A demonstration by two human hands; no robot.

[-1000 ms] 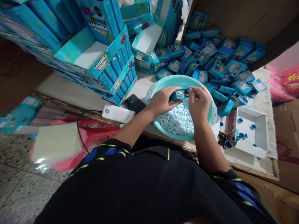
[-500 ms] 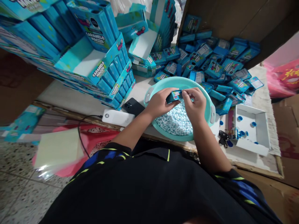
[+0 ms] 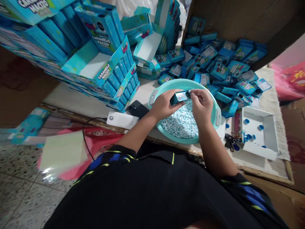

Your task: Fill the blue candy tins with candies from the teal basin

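Over the teal basin (image 3: 170, 83), my left hand (image 3: 163, 104) is wrapped round a small blue candy box (image 3: 177, 98), held tilted. A dark round opening shows at the box's right end. There the thumb and fingers of my right hand (image 3: 202, 103) are pinched together, touching or very close to the box. Whatever is between those fingertips is too small to make out. Below both hands, the basin holds a heap of small white and pale blue candies (image 3: 179, 124).
Blue display cartons (image 3: 103, 74) are stacked at left. Loose candy boxes (image 3: 219, 70) lie heaped behind the basin. A phone (image 3: 137, 109) and white power bank (image 3: 122, 120) lie left. At right are a white tray (image 3: 258, 136) with blue caps and some keys (image 3: 229, 141).
My right fingers have shifted slightly right along the box's end, and a dark opening now shows there. My left hand keeps its hold. The whole view has shifted a little.
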